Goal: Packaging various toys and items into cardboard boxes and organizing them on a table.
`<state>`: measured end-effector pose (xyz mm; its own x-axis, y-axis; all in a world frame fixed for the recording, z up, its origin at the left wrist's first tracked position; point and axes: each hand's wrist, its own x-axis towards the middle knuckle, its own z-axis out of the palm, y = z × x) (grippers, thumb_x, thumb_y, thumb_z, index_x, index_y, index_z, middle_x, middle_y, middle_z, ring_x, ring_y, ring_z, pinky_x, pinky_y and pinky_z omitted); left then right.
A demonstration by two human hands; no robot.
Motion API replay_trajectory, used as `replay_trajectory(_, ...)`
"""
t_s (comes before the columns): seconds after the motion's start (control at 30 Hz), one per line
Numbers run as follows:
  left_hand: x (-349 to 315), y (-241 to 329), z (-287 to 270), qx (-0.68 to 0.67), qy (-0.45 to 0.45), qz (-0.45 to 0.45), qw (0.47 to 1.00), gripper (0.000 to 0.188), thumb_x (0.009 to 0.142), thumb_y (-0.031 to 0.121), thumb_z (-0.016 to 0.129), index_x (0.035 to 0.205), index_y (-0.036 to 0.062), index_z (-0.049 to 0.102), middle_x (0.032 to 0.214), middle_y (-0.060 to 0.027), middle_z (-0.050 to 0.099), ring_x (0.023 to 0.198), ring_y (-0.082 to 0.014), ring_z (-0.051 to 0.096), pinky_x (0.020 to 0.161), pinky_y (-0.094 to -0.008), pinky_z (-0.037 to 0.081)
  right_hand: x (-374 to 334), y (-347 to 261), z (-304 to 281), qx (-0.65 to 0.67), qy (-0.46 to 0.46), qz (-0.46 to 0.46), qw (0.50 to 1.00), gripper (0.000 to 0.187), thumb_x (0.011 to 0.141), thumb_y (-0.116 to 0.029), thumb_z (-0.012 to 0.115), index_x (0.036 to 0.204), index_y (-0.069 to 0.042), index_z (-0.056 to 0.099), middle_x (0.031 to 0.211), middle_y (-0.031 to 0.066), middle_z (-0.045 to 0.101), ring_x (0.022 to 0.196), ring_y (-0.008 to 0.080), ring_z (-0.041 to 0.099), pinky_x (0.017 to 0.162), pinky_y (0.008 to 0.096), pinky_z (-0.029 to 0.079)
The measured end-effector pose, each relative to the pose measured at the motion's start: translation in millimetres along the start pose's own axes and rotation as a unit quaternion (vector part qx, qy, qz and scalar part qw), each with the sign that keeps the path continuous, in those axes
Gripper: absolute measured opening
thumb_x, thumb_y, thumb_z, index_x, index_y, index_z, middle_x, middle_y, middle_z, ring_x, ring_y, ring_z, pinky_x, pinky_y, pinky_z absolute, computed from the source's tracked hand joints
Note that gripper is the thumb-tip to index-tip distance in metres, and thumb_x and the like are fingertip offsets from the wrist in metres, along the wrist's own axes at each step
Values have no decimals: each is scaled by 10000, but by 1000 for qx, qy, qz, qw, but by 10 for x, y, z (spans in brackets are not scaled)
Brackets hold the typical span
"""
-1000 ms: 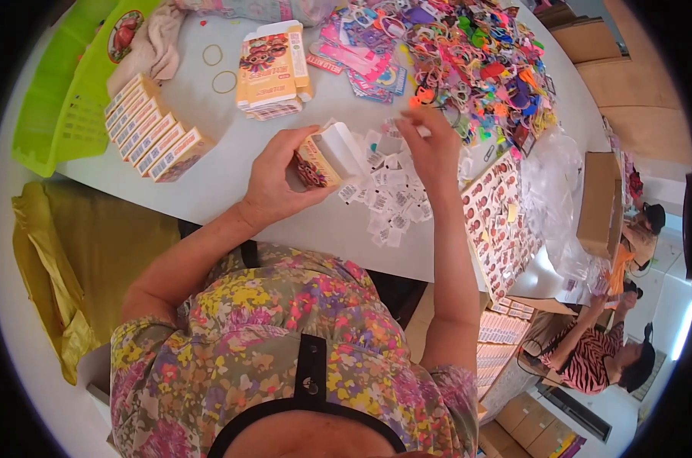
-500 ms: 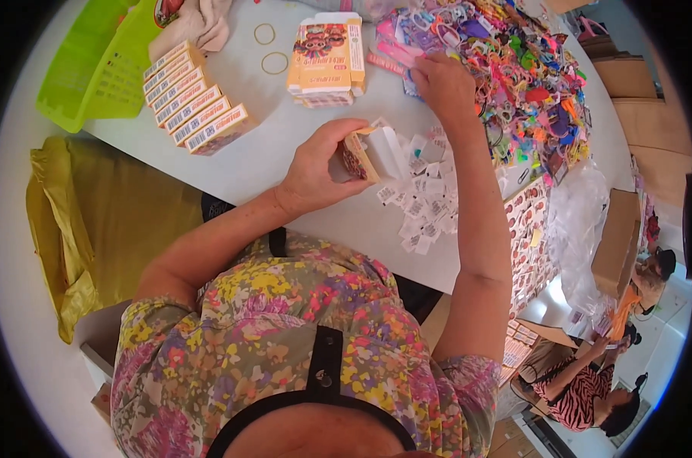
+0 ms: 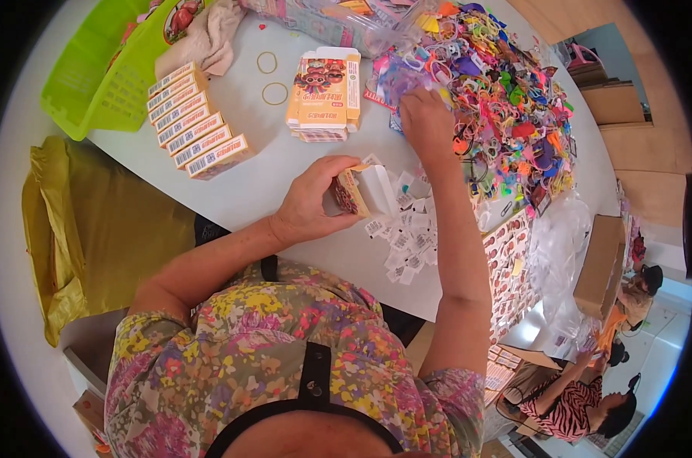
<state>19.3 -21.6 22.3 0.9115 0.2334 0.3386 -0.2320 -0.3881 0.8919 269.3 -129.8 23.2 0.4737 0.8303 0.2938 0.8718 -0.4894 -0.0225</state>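
Observation:
My left hand point(image 3: 311, 200) grips a small, open-topped printed carton point(image 3: 351, 192), its white flap standing out to the right. Beyond it, my right hand point(image 3: 428, 126) reaches over shiny purple packets point(image 3: 404, 82) at the left edge of a heap of small colourful plastic trinkets point(image 3: 506, 99). Its fingers are bent and pressed together; what they pinch is hidden. Small white printed sachets point(image 3: 413, 240) lie scattered between the carton and my right forearm. A stack of flattened yellow-and-white cartons point(image 3: 323, 91) lies beyond my left hand.
Filled cartons point(image 3: 220, 158) stand in a slanted row at left, by a green plastic basket point(image 3: 94, 76) and a cloth point(image 3: 201, 42). Two rubber bands point(image 3: 275, 93) lie nearby. Printed sheets point(image 3: 506, 267), clear plastic point(image 3: 559, 244) and a cardboard box point(image 3: 599, 263) sit at right. Other people point(image 3: 579, 404) work beyond.
My right hand has drawn slightly back toward me, and a pink packet by its fingers is no longer seen there; purple packets show instead. My left hand still holds the carton. The view has shifted slightly.

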Motion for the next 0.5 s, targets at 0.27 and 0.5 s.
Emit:
replay_trajectory(0.27, -3, -9, -18, 8, -2, -6, 1000, 741, 649, 79, 831, 1300, 41, 478, 1205, -102, 555, 1078, -201, 579, 903, -312, 479, -40, -70, -255, 94, -14, -15, 995, 579, 721, -338, 778, 1204, -56, 629, 1262, 117, 592, 1156, 340, 540, 1002, 458, 421)
replay_trajectory(0.5, 12, -25, -10, 24, 13, 30, 999, 753, 636, 117, 849, 1287, 33, 479, 1216, -137, 559, 1080, -264, 584, 910, -337, 489, -94, -41, -258, 137, -38, -38, 989, 512, 784, -265, 697, 1217, -7, 608, 1314, 165, 562, 1179, 340, 549, 1015, 426, 437)
